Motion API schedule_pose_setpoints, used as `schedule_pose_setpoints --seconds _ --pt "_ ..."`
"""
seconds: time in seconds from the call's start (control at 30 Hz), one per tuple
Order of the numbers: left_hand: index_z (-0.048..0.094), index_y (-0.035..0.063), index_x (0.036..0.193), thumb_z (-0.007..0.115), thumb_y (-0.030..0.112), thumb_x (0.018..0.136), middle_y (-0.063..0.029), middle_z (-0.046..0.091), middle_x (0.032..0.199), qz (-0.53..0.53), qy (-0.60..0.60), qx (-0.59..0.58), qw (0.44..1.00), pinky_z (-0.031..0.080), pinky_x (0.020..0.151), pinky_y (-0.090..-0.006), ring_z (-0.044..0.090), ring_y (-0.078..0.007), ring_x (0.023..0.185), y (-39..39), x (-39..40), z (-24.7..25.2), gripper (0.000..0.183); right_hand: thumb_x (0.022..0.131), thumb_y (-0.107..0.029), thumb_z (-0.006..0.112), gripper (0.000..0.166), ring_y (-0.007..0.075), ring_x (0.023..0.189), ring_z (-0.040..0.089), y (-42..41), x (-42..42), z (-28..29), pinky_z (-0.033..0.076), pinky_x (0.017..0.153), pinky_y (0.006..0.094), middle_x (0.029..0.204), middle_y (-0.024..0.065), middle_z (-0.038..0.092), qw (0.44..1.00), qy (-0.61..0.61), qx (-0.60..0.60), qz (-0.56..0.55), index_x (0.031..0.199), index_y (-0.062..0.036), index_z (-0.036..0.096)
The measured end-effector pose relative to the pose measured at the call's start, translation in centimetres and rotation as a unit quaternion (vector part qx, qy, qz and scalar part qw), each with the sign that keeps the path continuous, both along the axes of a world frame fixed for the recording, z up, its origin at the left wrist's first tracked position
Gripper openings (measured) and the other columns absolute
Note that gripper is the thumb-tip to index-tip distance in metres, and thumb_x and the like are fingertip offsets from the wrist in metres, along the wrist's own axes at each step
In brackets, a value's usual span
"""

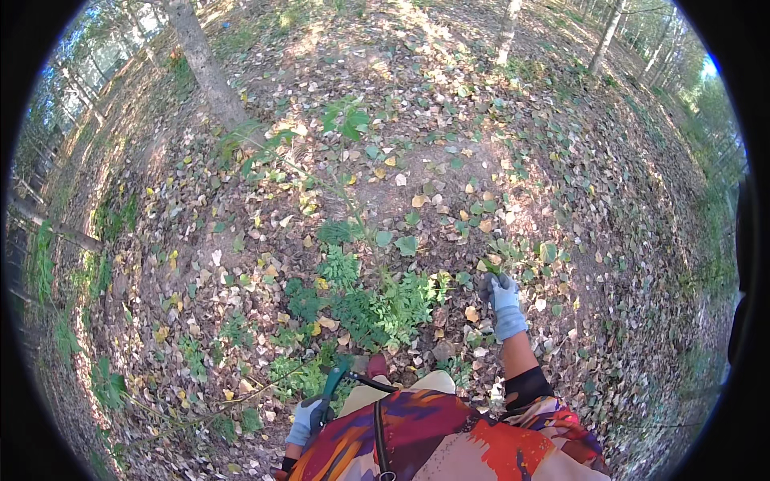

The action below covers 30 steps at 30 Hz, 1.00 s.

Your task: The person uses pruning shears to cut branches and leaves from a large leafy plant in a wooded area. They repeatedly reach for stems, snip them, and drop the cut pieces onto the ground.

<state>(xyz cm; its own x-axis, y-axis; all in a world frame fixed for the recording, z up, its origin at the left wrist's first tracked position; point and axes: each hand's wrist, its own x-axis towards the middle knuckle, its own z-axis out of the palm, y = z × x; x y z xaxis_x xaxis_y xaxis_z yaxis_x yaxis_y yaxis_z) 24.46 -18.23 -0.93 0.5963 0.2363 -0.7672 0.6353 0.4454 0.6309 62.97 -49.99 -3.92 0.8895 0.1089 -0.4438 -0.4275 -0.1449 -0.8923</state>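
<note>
My right hand point(503, 297), in a white-and-grey work glove, reaches low over the leaf litter. Its fingers curl beside a small green leaf point(491, 266); whether they pinch it is unclear. At the lower left, close to my body, my gloved left hand point(310, 416) is closed around a hand tool point(335, 377) with a green part and a black part. The tool's working end is hard to make out among the leaves. Between my hands grows a low, feathery green plant point(391, 309). Behind it a tall thin-stemmed weed point(343, 192) leans to the left.
A tree trunk point(207, 69) rises at the upper left, and paler trunks point(509, 30) stand farther back. A thin branch point(222, 409) lies or leans beside my left hand. One dark red shoe point(378, 365) shows beneath my patterned garment point(415, 430). Fallen leaves cover the ground.
</note>
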Motion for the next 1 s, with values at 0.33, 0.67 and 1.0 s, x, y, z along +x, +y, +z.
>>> schedule_pose_setpoints --seconds 0.33,0.67,1.0 --pt "0.061 0.0048 0.1 0.051 0.026 0.085 0.0004 0.053 0.059 -0.107 0.076 0.087 0.988 0.034 0.044 -0.0212 0.046 -0.0067 0.05 2.3 -1.4 1.0 0.028 0.058 -0.03 0.077 0.098 0.0248 0.106 0.047 10.4 -3.1 -11.3 0.041 0.087 0.0318 0.124 0.0144 0.042 0.937 0.074 -0.229 0.253 0.133 -0.0062 0.018" --pt "0.06 0.0049 0.102 0.053 0.024 0.083 0.0011 0.054 0.062 -0.177 0.182 0.11 0.961 0.034 0.046 -0.0209 0.045 -0.0057 0.052 3.6 0.0 4.2 0.028 0.07 -0.016 0.066 0.045 0.0158 0.055 0.054 20.5 -5.1 -25.6 0.045 0.043 0.0308 0.071 0.0063 0.056 0.966 0.154 -0.133 0.157 0.11 -0.01 0.047" --pt "0.059 0.0048 0.104 0.055 0.023 0.081 0.002 0.053 0.064 -0.254 0.118 0.12 0.952 0.034 0.047 -0.0205 0.044 -0.0044 0.053 4.0 6.7 2.0 0.03 0.071 0.005 0.059 0.076 0.0227 0.1 0.052 5.4 -8.3 -14.6 0.048 0.076 0.0303 0.133 0.007 0.028 0.968 0.032 -0.02 -0.248 0.133 -0.0172 0.02"
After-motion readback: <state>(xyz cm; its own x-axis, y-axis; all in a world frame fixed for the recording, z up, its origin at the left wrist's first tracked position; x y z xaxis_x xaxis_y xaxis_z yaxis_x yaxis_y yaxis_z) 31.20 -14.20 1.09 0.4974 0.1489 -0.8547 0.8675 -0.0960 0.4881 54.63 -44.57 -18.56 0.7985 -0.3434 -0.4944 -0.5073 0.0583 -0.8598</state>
